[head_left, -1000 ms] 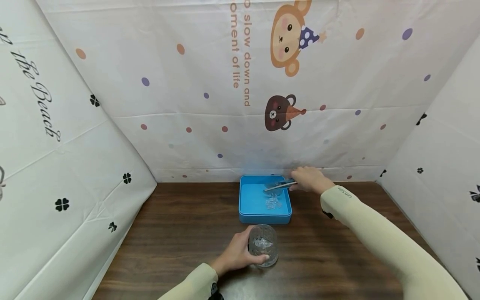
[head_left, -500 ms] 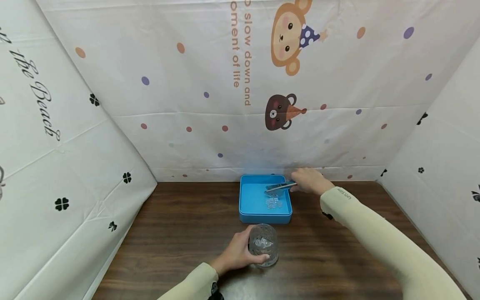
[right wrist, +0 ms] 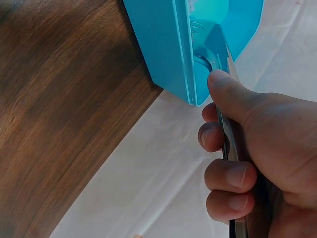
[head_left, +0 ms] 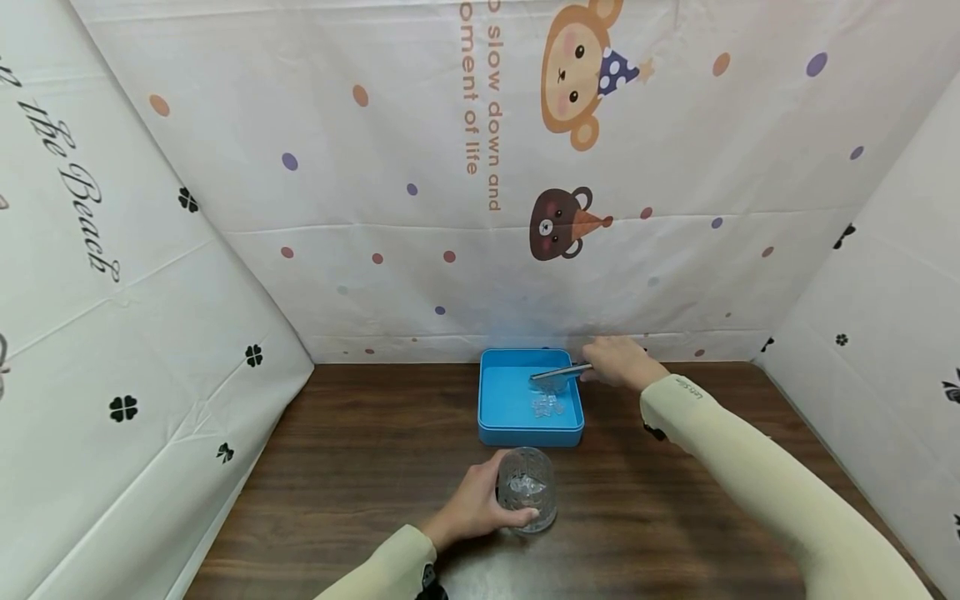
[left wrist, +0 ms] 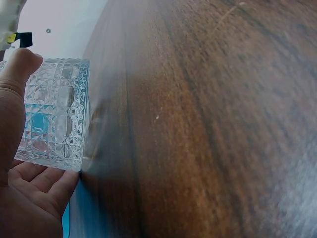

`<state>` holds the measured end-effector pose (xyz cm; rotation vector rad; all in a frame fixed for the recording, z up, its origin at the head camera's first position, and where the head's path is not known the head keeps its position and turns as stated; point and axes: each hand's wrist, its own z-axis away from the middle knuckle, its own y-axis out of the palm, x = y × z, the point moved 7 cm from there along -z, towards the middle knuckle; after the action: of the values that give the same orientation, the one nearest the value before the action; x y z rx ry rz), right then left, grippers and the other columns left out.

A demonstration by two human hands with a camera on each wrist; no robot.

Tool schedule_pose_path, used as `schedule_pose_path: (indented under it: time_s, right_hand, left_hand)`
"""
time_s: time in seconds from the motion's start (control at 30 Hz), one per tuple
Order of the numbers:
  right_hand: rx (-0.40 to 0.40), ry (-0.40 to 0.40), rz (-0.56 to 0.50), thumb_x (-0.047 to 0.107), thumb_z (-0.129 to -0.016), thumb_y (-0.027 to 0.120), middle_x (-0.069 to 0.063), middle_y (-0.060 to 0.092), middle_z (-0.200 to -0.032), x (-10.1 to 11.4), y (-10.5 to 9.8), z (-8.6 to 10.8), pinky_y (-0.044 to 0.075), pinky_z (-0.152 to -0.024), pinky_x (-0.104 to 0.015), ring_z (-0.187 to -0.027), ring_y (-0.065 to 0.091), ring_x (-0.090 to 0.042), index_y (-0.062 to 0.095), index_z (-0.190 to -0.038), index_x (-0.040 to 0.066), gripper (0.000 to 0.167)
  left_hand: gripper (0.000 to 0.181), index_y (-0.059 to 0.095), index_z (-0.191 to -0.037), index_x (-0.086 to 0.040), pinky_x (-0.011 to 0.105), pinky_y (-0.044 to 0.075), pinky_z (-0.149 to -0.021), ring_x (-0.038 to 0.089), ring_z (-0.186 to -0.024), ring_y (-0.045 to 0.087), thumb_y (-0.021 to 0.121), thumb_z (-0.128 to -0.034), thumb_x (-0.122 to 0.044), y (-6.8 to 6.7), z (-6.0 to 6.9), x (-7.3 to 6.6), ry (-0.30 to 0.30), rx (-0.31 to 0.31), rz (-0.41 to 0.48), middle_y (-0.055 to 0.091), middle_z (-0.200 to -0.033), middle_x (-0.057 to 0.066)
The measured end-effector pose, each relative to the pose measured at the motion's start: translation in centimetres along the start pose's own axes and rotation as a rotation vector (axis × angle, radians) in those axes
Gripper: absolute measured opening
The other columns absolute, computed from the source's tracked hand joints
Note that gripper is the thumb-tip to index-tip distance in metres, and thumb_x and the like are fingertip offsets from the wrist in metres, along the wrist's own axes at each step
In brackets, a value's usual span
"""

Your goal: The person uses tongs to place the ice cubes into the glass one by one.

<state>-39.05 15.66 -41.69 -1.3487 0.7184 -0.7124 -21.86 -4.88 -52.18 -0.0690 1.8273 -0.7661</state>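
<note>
In the head view my left hand (head_left: 474, 504) holds a cut-glass tumbler (head_left: 527, 512) near the table's front, thumb on one side and fingers on the other. Clear pieces lie inside the tumbler. The left wrist view shows its faceted wall (left wrist: 54, 114) between thumb and fingers. My right hand (head_left: 617, 361) grips metal tongs (head_left: 562, 372) at the right side of a blue tray (head_left: 528, 437). The tongs reach over the rim into the tray, just behind several clear, ice-like pieces (head_left: 547, 406). In the right wrist view, my right hand (right wrist: 247, 144) wraps the tongs' handle; their tips are partly hidden.
A dark wooden table (head_left: 360, 450) carries the tray and tumbler. Behind it hangs a white printed sheet (head_left: 375, 292), close to the tray's back and my right hand. More white sheets stand at the left (head_left: 172, 358) and right.
The two arms of the tongs have come closer together over the tray. My left hand and the tumbler stay where they were.
</note>
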Motion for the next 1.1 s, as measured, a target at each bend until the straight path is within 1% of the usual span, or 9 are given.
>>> schedule_pose_path:
  time_s: [0.1, 0.27, 0.5, 0.67, 0.77, 0.83, 0.93, 1.03, 1.1]
  right_hand:
    - [-0.019, -0.013, 0.003, 0.025, -0.092, 0.079, 0.001, 0.059, -0.073, 0.0, -0.1, 0.1, 0.048, -0.056, -0.032, -0.063, 0.053, -0.016, 0.074, -0.094, 0.008, 0.018]
    - [-0.045, -0.033, -0.011, 0.025, -0.091, 0.080, 0.001, 0.061, -0.075, 0.0, -0.2, 0.4, 0.050, -0.058, -0.032, -0.064, 0.054, -0.015, 0.074, -0.098, 0.007, 0.020]
    - [-0.044, -0.026, -0.064, 0.025, -0.094, 0.077, 0.002, 0.063, -0.078, -0.3, -0.7, 0.8, 0.050, -0.058, -0.033, -0.067, 0.055, -0.015, 0.077, -0.105, 0.011, 0.018]
    - [-0.074, -0.049, -0.106, 0.024, -0.096, 0.075, 0.001, 0.067, -0.081, -0.4, -1.2, 1.3, 0.051, -0.058, -0.032, -0.064, 0.055, -0.013, 0.077, -0.112, 0.009, 0.022]
    - [-0.101, -0.078, -0.136, 0.023, -0.097, 0.074, 0.001, 0.069, -0.084, -0.4, -1.5, 1.7, 0.051, -0.059, -0.033, -0.064, 0.055, -0.011, 0.077, -0.114, 0.009, 0.023]
    - [-0.121, -0.095, -0.159, 0.024, -0.098, 0.073, 0.003, 0.067, -0.082, -0.4, -1.6, 2.0, 0.050, -0.059, -0.032, -0.064, 0.054, -0.010, 0.076, -0.112, 0.011, 0.020]
    - [-0.144, -0.119, -0.191, 0.026, -0.099, 0.070, 0.006, 0.058, -0.071, -0.3, -1.9, 2.4, 0.045, -0.058, -0.031, -0.060, 0.050, -0.009, 0.073, -0.100, 0.013, 0.013]
    - [-0.167, -0.125, -0.224, 0.030, -0.101, 0.068, 0.007, 0.049, -0.065, -0.3, -2.2, 2.7, 0.040, -0.055, -0.030, -0.056, 0.046, -0.009, 0.068, -0.091, 0.016, 0.017]
    - [-0.194, -0.126, -0.234, 0.031, -0.101, 0.068, 0.007, 0.045, -0.063, -0.2, -2.4, 2.9, 0.038, -0.054, -0.029, -0.054, 0.044, -0.008, 0.065, -0.087, 0.017, 0.020]
  left_hand:
    - [0.074, 0.052, -0.141, -0.013, 0.027, 0.056, -0.084, 0.009, -0.103, 0.066, 0.085, -0.0821, -0.044, 0.0, 0.0, 0.0, 0.000, -0.002, -0.004, 0.068, -0.123, 0.003]
    - [0.075, 0.052, -0.141, -0.014, 0.027, 0.056, -0.084, 0.009, -0.103, 0.067, 0.085, -0.0817, -0.045, 0.0, 0.0, 0.1, -0.002, 0.000, -0.009, 0.068, -0.123, 0.004]
    - [0.075, 0.052, -0.142, -0.013, 0.027, 0.056, -0.084, 0.009, -0.102, 0.066, 0.085, -0.0822, -0.046, 0.0, 0.0, 0.1, -0.015, 0.011, -0.004, 0.068, -0.124, 0.005]
    - [0.076, 0.052, -0.142, -0.013, 0.027, 0.056, -0.084, 0.007, -0.102, 0.066, 0.085, -0.0822, -0.046, 0.0, 0.0, 0.1, -0.018, 0.012, -0.008, 0.068, -0.123, 0.004]
    - [0.076, 0.052, -0.142, -0.012, 0.027, 0.056, -0.084, 0.007, -0.102, 0.065, 0.085, -0.0823, -0.046, -0.1, 0.0, 0.1, -0.017, 0.011, -0.011, 0.068, -0.123, 0.004]
    - [0.076, 0.052, -0.142, -0.012, 0.027, 0.056, -0.084, 0.007, -0.102, 0.065, 0.085, -0.0824, -0.046, -0.1, 0.0, 0.1, -0.015, 0.011, -0.017, 0.068, -0.123, 0.004]
    - [0.076, 0.052, -0.142, -0.012, 0.027, 0.055, -0.084, 0.007, -0.102, 0.065, 0.084, -0.0825, -0.047, 0.0, 0.0, 0.1, -0.015, 0.013, -0.025, 0.068, -0.123, 0.003]
    - [0.076, 0.052, -0.142, -0.012, 0.027, 0.055, -0.084, 0.007, -0.102, 0.065, 0.084, -0.0825, -0.047, 0.0, 0.0, 0.1, -0.016, 0.015, -0.030, 0.068, -0.123, 0.003]
    - [0.076, 0.052, -0.142, -0.013, 0.027, 0.055, -0.084, 0.007, -0.103, 0.065, 0.084, -0.0824, -0.048, -0.1, 0.0, 0.0, -0.017, 0.014, -0.031, 0.067, -0.124, 0.003]
